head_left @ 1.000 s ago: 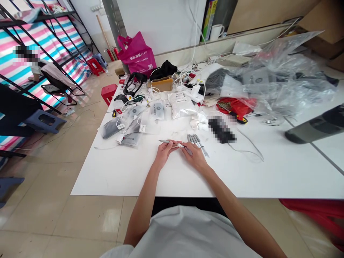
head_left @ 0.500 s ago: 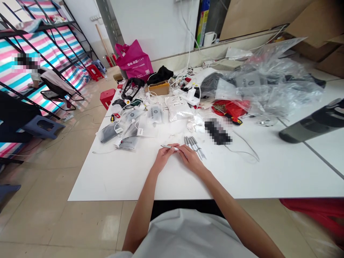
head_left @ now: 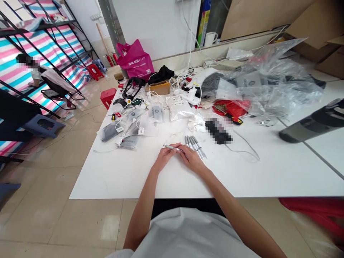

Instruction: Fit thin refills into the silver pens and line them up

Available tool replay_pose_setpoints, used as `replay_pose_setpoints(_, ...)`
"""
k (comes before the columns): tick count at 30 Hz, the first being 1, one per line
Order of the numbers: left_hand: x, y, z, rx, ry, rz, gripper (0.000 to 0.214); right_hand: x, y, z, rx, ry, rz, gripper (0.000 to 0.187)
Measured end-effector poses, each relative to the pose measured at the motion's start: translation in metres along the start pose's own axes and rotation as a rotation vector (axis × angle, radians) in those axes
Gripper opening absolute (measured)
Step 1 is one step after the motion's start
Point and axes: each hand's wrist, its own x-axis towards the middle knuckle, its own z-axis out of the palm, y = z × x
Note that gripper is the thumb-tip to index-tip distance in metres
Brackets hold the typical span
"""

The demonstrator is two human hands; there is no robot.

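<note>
My left hand (head_left: 166, 157) rests on the white table (head_left: 118, 179) and pinches a slim silver pen (head_left: 172, 147), whose tip points left. My right hand (head_left: 191, 159) meets it, with its fingertips on the pen's other end, so that end is hidden. Just beyond my right hand lies a tight bundle of several grey pens (head_left: 194, 144), side by side with their tips toward me and to the right. My fingers touch the bundle's near end or come very close to it.
Sealed plastic pouches (head_left: 129, 141), a white packet (head_left: 179, 107), white cables and crumpled tissue (head_left: 196, 123) crowd the far table. Clear plastic sheeting (head_left: 279, 86) and a dark bottle (head_left: 311, 123) lie to the right. A person sits at the far left; red stools stand on the floor.
The silver pen has shifted rightward into my fingers, with less of it showing. The camera view has swung slightly since the oldest frame. The bundle of pens has not visibly moved.
</note>
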Motion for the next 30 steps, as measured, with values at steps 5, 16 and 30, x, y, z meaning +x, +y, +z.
replay_pose_setpoints(5, -0.001, 0.002, 0.001, -0.016, 0.001, -0.007, 0.043, -0.002, -0.002, 0.001, 0.037, -0.005, 0.053, 0.023)
replay_pose_setpoints(16, -0.002, 0.006, 0.003, -0.014, -0.008, -0.007, 0.039, -0.001, -0.003, 0.001, 0.015, -0.009, 0.049, 0.026)
replay_pose_setpoints(30, 0.0, -0.003, 0.004, -0.083, 0.104, -0.013, 0.046, -0.001, -0.003, 0.0, -0.021, -0.013, 0.014, 0.03)
